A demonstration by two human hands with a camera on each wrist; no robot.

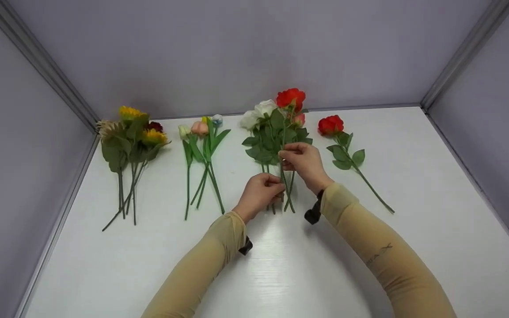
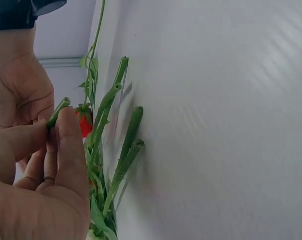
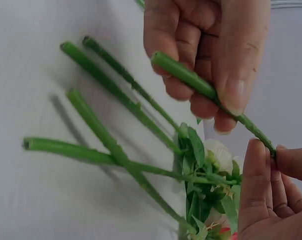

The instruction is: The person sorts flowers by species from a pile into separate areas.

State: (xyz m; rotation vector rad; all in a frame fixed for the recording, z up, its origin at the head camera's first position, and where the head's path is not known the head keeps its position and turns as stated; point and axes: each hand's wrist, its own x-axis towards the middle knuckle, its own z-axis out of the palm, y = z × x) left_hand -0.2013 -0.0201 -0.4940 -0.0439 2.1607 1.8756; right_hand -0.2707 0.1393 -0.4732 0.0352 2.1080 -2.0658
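Observation:
My right hand (image 1: 305,165) pinches the stem of a red rose (image 1: 291,97) between thumb and fingers, above the bundle in the middle of the table. Lower on the same stem, my left hand (image 1: 259,194) pinches near its cut end (image 2: 60,111). Below both hands lie white roses (image 1: 249,119) and a pink rose (image 1: 299,119), with leaves overlapping. Several of their bare stems (image 3: 106,75) lie on the table, two of them crossing. Another red rose (image 1: 331,125) lies alone to the right of the hands.
Tulips (image 1: 199,128) with thin green stems lie left of the bundle. Farther left is a group with sunflowers (image 1: 153,136) and a dark red flower. The white table (image 1: 254,282) meets grey walls (image 1: 254,53) at the back and both sides.

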